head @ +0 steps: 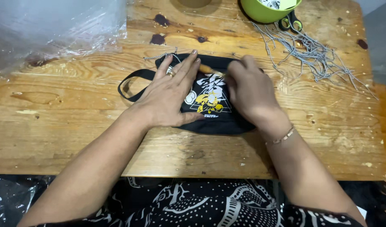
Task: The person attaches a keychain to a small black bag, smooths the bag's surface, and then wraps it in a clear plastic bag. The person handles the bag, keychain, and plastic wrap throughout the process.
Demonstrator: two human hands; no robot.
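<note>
A small black fabric pouch with a yellow and white print lies flat on the wooden table. My left hand, a ring on one finger, presses flat on its left half with fingers spread. My right hand rests on the pouch's right half and pinches a thin light-brown wooden stick that lies along the top edge. A black strap loop sticks out to the left. A black-and-white cord end pokes out at the pouch's top left.
A green bowl stands at the far edge with green-handled scissors beside it. A tangle of black-and-white cords spreads at the right. Clear plastic wrap covers the far left corner. Dark patterned cloth lies below the near edge.
</note>
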